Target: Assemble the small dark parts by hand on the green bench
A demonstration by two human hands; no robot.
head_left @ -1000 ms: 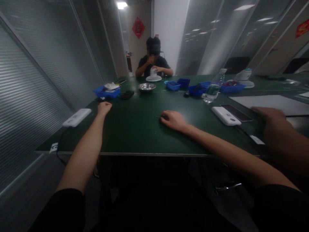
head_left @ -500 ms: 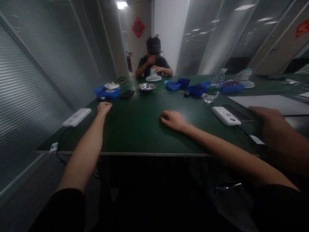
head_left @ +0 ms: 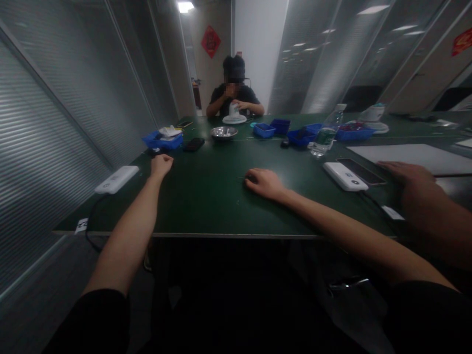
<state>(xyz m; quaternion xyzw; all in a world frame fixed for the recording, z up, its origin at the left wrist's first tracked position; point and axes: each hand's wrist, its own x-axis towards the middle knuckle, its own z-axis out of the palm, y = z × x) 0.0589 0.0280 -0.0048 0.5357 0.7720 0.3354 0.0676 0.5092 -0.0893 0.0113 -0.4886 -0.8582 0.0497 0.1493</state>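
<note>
Two bare hands of the wearer are found on or just above a dark green, flat-topped table (head_left: 206, 201). The left hand (head_left: 161, 166) has its fingers folded into a fist; whether anything is enclosed cannot be told. It stands just in front of a blue plastic tray (head_left: 166, 143) with pale items in it, and near a flat black oblong object (head_left: 193, 144). The right hand (head_left: 266, 183) rests on the table with thumb and fingers curled together around a thin straight shaft (head_left: 241, 177), which projects leftward from the grip, low over the table; the firmness of the hold cannot be determined, and the part inside the hand is hidden. A white oblong case with rounded ends (head_left: 117, 179) lies left of the left forearm, a black cable attached. A second, similar white case (head_left: 345, 177) lies to the right of the right hand, beside a dark rectangular slab (head_left: 361, 170). A clear plastic bottle with a green label (head_left: 325, 137) stands upright behind that case. Another person's hand (head_left: 411, 173) lies at the near edge of a pale flat board (head_left: 416, 153). Across the table, a shallow metal bowl (head_left: 223, 139) holds small pale pieces.
</note>
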